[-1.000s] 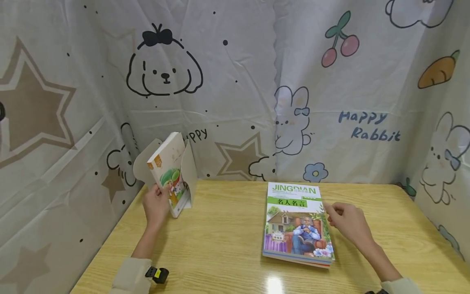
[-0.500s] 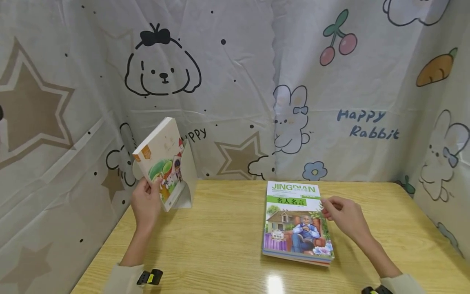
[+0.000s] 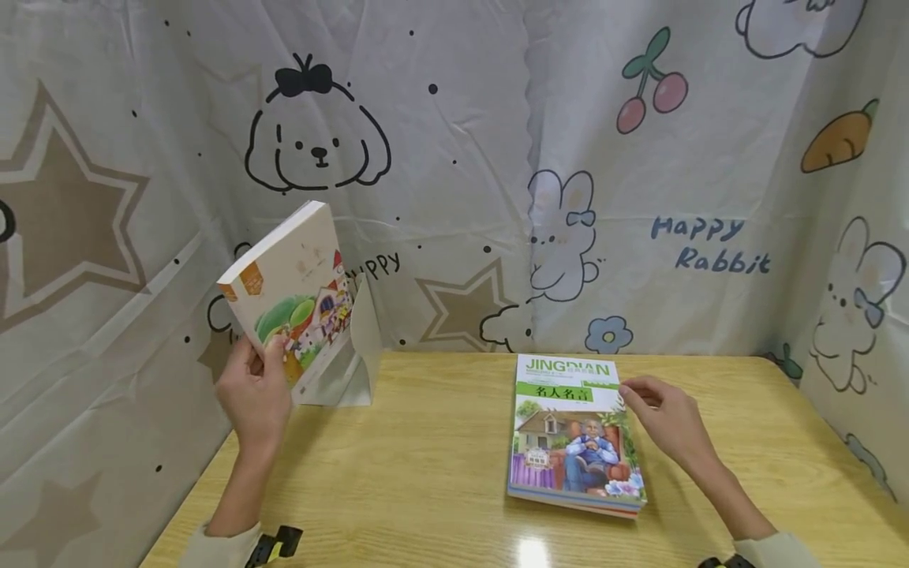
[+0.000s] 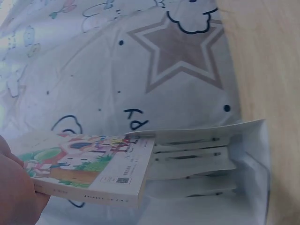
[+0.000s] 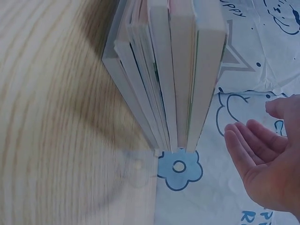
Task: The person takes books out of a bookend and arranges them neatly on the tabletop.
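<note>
My left hand (image 3: 256, 394) grips the lower left edge of a cream paperback book (image 3: 284, 272) with a colourful village picture on its cover. It holds the book tilted in the air, in front of a white book holder (image 3: 365, 339). In the left wrist view, the book (image 4: 89, 164) is beside the open side of the holder (image 4: 255, 187), which has several slotted dividers. A stack of books (image 5: 178, 70) lies on the table, topped by one with a seated man on its cover (image 3: 592, 450). Beside that stack hovers my right hand (image 3: 667, 414), fingers loosely bent, holding nothing.
The wooden table (image 3: 426, 457) has its back edge against a printed curtain (image 3: 454, 197). The curtain also closes in the left and right sides. The holder stands at the table's far left corner.
My left hand has drawn the paperback up and to the left, out of the white holder and nearer to me. My right hand has shifted slightly left beside the stack, which stays put.
</note>
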The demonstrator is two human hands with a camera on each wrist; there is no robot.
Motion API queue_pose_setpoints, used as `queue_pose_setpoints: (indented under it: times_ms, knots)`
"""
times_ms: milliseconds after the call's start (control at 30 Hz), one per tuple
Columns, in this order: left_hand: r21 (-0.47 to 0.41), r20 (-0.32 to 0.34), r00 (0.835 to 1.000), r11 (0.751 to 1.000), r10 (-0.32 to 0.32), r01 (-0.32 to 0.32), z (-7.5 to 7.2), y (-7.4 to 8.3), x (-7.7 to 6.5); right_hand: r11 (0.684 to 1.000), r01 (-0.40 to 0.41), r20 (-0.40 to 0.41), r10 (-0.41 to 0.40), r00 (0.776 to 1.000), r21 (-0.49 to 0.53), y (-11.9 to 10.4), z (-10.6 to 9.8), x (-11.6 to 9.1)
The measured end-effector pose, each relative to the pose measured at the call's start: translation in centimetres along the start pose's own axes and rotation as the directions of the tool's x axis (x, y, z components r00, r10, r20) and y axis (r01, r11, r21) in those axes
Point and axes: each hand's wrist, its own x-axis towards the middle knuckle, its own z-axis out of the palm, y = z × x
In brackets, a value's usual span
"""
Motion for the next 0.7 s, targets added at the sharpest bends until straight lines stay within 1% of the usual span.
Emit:
queue_pose_setpoints:
  times_ms: [200, 333, 433, 533, 633, 700]
  knots:
    - [-0.020, -0.023, 0.999, 0.999, 0.030, -0.030, -0.9, 1.8, 0.3, 1.000, 0.019, -0.011, -0.019, 1.000, 0.006, -0.1, 0.0, 0.1]
    - [-0.010, -0.038, 0.998, 0.999, 0.051, -0.052, -1.3, 2.6, 0.4, 0.999, 0.030, -0.014, -0.030, 0.999, 0.017, -0.2, 0.1, 0.1]
    - [-0.022, -0.047, 0.997, 0.998, 0.063, -0.064, -1.5, 3.1, 0.6, 0.999, 0.042, -0.022, -0.041, 0.999, 0.022, -0.4, 0.1, 0.2]
    - [-0.046, -0.031, 0.998, 0.997, 0.059, -0.061, -1.6, 3.8, 0.4, 0.998, 0.062, -0.025, -0.061, 0.998, 0.028, -0.8, 0.1, 0.3]
    - [-0.083, 0.011, 0.999, 0.996, 0.042, -0.041, -1.7, 4.7, -0.1, 0.996, 0.081, -0.021, -0.080, 0.997, 0.039, -1.2, 0.1, 0.4]
    - [-0.127, 0.037, 0.998, 0.991, 0.042, -0.037, -1.6, 5.2, -0.4, 0.995, 0.087, -0.016, -0.086, 0.996, 0.048, -1.6, 0.1, 0.5]
